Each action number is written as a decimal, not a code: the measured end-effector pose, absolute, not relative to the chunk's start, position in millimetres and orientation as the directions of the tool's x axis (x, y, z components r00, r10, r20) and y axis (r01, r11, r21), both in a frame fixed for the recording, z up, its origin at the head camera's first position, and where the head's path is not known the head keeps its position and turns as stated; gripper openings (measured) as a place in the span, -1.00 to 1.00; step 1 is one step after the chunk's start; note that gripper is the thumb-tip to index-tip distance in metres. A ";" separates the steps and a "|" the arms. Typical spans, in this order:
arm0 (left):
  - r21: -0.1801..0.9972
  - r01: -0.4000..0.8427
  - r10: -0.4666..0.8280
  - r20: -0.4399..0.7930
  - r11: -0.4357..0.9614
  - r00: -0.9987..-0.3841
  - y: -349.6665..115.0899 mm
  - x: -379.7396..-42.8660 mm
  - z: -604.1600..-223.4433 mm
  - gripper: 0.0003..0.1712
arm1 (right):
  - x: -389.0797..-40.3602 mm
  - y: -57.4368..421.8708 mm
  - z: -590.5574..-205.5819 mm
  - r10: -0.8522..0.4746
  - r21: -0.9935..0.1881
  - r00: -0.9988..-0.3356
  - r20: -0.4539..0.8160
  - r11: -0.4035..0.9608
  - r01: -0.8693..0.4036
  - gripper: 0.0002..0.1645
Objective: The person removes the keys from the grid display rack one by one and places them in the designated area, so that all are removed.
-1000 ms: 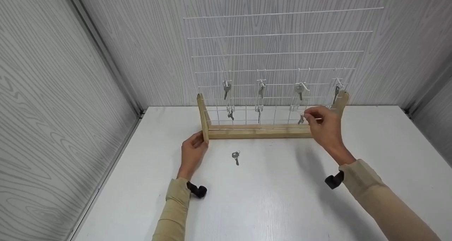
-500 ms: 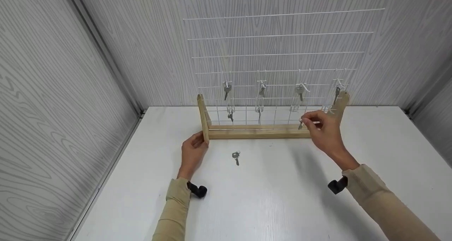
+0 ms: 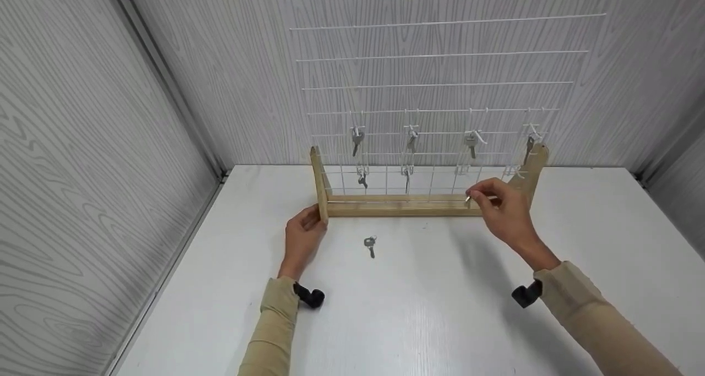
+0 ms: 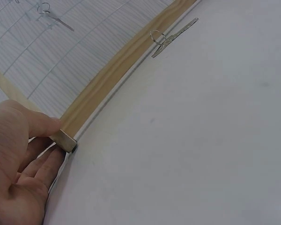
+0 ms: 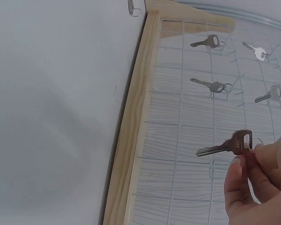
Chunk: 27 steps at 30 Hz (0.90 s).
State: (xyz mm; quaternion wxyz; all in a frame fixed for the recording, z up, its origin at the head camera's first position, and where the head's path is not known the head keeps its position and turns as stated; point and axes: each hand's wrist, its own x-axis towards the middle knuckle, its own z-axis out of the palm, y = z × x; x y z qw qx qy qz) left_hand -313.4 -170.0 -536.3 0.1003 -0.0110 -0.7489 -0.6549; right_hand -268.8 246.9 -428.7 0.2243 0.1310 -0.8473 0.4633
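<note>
My right hand (image 3: pixel 504 208) pinches a key (image 5: pixel 234 144) by its head, fingertips at its ring, in front of the lower right part of a white wire grid (image 3: pixel 388 180). My left hand (image 3: pixel 303 238) grips the lower front end of the rack's left wooden side piece (image 4: pixel 63 139), thumb on top and fingers beneath. Several keys hang from hooks on the grid, among them a top-row key (image 3: pixel 357 139) at left and a lower-row key (image 3: pixel 407 182) near the middle. Another key (image 3: pixel 370 246) with a ring lies on the white table in front of the rack.
A wooden base bar (image 3: pixel 399 208) runs along the bottom of the rack, ending at a right wooden side piece (image 3: pixel 533 167). Bare hooks (image 3: pixel 462 170) sit in the lower row at right. Behind stands a wood-grain wall panel (image 3: pixel 237 78); the table (image 3: pixel 396 321) stretches toward me.
My right hand has drawn the key slightly down and away from the grid's lower hooks, and the key has turned edge-on in the head view. My left hand stays on the rack.
</note>
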 end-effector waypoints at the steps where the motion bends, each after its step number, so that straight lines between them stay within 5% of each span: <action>1: 0.978 0.152 -0.114 0.168 0.141 -0.979 -170.2 -313.3 -536.6 -0.48 | -269.3 246.3 -429.4 -0.013 -0.725 -0.864 0.503 0.538 -0.430 -0.89; 27: 0.970 0.155 -0.116 0.179 0.187 -0.977 -168.2 -314.4 -537.6 -0.47 | -278.0 219.1 -429.1 -0.062 -0.742 -0.921 0.385 0.573 -0.348 -0.87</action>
